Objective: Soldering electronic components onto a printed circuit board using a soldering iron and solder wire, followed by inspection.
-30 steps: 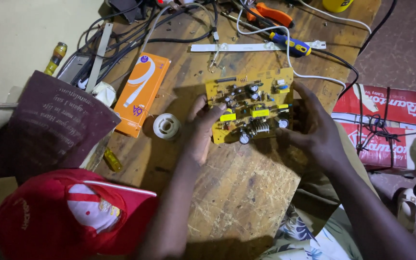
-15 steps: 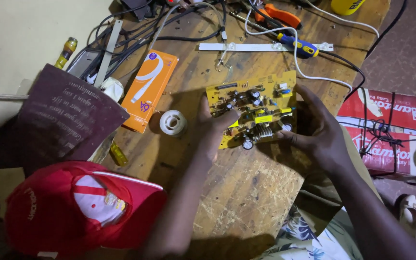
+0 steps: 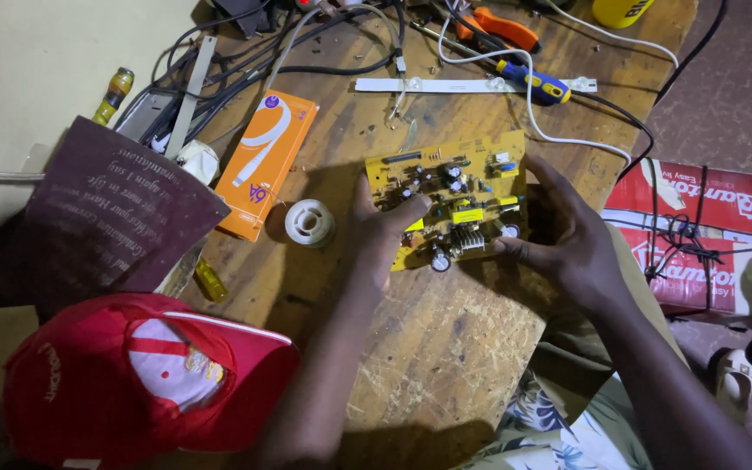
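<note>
Left thumb [image 3: 411,209] now slid onto yellow circuit board [image 3: 450,196], board gripped between both hands, left hand [image 3: 376,235], right hand [image 3: 572,244]

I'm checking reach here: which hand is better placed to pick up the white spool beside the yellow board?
Left. The left hand grips the yellow circuit board on the side facing the white spool, which lies close beside it. The right hand holds the far edge, with the board between.

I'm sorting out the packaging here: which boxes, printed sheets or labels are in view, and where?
Orange box: flat, oblong, white swirl, left of the circuit board.
Red-and-white carton: far right, under black cables.
Maroon printed card: left, above the red cap.
</note>
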